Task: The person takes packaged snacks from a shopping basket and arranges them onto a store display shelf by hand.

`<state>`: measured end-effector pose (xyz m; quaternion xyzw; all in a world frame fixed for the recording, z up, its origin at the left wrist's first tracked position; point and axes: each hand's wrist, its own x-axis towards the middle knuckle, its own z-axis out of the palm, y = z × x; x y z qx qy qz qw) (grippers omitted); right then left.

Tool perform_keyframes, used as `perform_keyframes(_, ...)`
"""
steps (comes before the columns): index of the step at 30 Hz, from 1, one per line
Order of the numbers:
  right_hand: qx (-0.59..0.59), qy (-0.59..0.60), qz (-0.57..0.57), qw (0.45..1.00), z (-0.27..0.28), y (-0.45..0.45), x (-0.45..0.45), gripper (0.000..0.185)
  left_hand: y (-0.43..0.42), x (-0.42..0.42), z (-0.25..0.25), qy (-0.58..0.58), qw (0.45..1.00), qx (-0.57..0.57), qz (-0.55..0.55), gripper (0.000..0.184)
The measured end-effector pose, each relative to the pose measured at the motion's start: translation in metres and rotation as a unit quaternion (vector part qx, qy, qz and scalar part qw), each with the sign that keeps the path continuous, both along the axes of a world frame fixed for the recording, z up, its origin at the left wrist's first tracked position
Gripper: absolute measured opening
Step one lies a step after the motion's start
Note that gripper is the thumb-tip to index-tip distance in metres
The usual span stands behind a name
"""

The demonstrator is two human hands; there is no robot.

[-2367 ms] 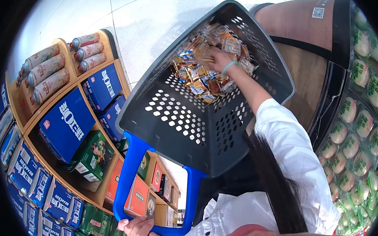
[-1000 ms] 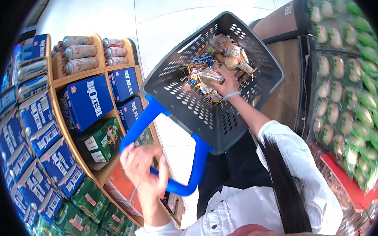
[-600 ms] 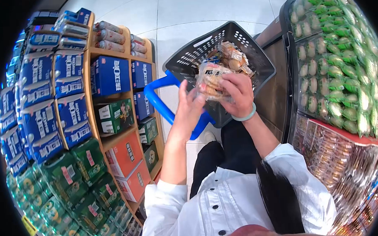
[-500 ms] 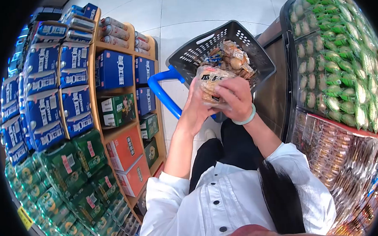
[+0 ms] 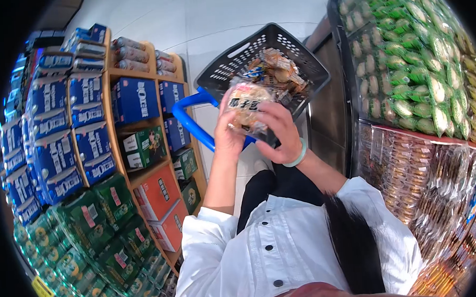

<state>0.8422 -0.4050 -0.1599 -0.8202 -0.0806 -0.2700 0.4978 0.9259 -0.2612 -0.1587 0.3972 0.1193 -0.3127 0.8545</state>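
A clear plastic packet of round biscuits (image 5: 248,104) with bold black characters is held up between my two hands. My left hand (image 5: 228,130) is closed around its left side, palm beneath it. On the other side, my right hand (image 5: 281,132), with a pale bracelet at the wrist, presses its fingers on the packet's right edge. Just beyond the hands stands a dark grey shopping basket (image 5: 221,69) with a blue handle (image 5: 192,126). Inside lie several small wrapped snacks (image 5: 279,67). The packet covers the basket's near corner.
Wooden shelves (image 5: 111,101) on the left hold blue cartons (image 5: 135,100), orange boxes (image 5: 157,192) and green can packs (image 5: 86,208). A dark-edged display (image 5: 328,86) on the right bears green-and-white packets (image 5: 404,61) and bagged snacks (image 5: 403,168). Pale floor tiles (image 5: 211,14) lie ahead.
The packet has turned so its printed front faces up more fully, and my right fingers have slid toward its right edge. Hands, packet and basket sit slightly farther left in view.
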Motion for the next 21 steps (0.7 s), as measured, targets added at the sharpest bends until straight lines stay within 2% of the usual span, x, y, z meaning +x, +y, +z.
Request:
perform_keyframes(3,0.149,0.057,-0.125,0.979,-0.019,-0.007,0.009,0.058,0.004,-0.002,-0.007,0.005,1.000,-0.028,-0.006,0.073)
perform_keyframes(4,0.286,0.096,-0.099,0.948,-0.026,-0.008,0.013,0.056,0.005,-0.004,-0.007,0.003,0.999,-0.034,-0.015,0.074)
perform_keyframes(6,0.431,0.115,-0.038,0.894,-0.029,-0.010,0.015,0.048,0.005,-0.008,-0.003,-0.009,0.999,-0.017,-0.050,0.072)
perform_keyframes(8,0.222,0.144,-0.001,0.964,-0.023,-0.017,0.011,0.040,0.009,-0.014,-0.001,-0.004,0.997,0.035,-0.070,0.071)
perform_keyframes(10,0.242,0.134,-0.046,0.960,-0.018,-0.005,0.012,0.035,0.014,-0.016,0.000,0.009,0.991,0.114,-0.072,0.069)
perform_keyframes(11,0.223,0.126,-0.054,0.965,-0.019,-0.003,0.013,0.035,0.016,-0.014,0.003,0.043,0.993,0.093,-0.058,0.069)
perform_keyframes(12,0.205,0.117,-0.060,0.970,-0.020,-0.001,0.017,0.034,0.014,-0.011,0.010,0.026,0.991,0.115,-0.058,0.069)
perform_keyframes(15,0.202,0.090,-0.047,0.974,-0.020,0.000,0.034,0.033,0.009,0.001,0.032,-0.015,0.984,0.166,-0.055,0.067)
perform_keyframes(18,0.221,0.086,0.012,0.971,-0.028,-0.009,0.057,0.031,0.016,0.018,0.024,0.007,0.976,0.214,-0.036,0.064)
perform_keyframes(20,0.359,0.222,0.046,0.905,-0.057,-0.016,0.074,0.032,0.019,0.032,0.019,0.014,0.980,0.197,-0.007,0.063)
perform_keyframes(21,0.342,0.230,0.011,0.911,-0.082,-0.020,0.089,0.031,0.020,0.039,0.016,0.011,0.982,0.188,0.017,0.064)
